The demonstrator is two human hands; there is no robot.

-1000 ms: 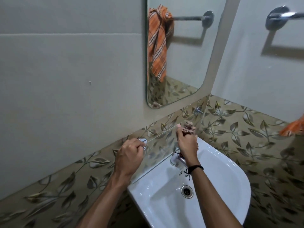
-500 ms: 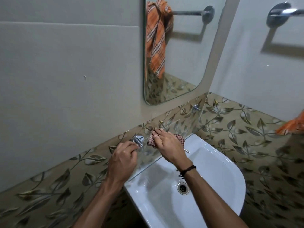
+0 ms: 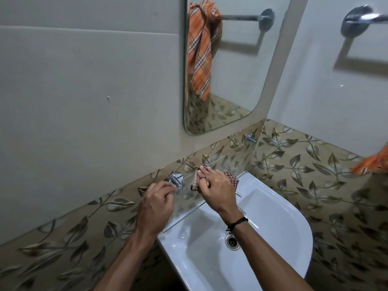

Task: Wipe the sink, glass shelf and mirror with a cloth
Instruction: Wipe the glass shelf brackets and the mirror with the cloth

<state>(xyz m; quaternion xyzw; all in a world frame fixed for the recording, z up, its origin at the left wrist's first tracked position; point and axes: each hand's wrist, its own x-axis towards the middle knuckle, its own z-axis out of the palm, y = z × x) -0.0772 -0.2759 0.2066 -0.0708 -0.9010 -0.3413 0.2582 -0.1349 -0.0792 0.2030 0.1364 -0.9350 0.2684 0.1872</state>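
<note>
A clear glass shelf juts from the wall above a white sink, below a rounded mirror. My right hand presses a small red checked cloth flat on the shelf near its left end, fingers spread over it. My left hand grips the shelf's left front corner, fingers curled at the chrome bracket. The tap is hidden under my right hand.
A second chrome bracket holds the shelf's right end. A chrome towel bar is on the right wall, with an orange towel hanging at the right edge. The sink drain lies below my right wrist.
My right hand slid the cloth along the shelf from near its middle to the left end, beside the left bracket. My left hand stayed on the shelf's corner.
</note>
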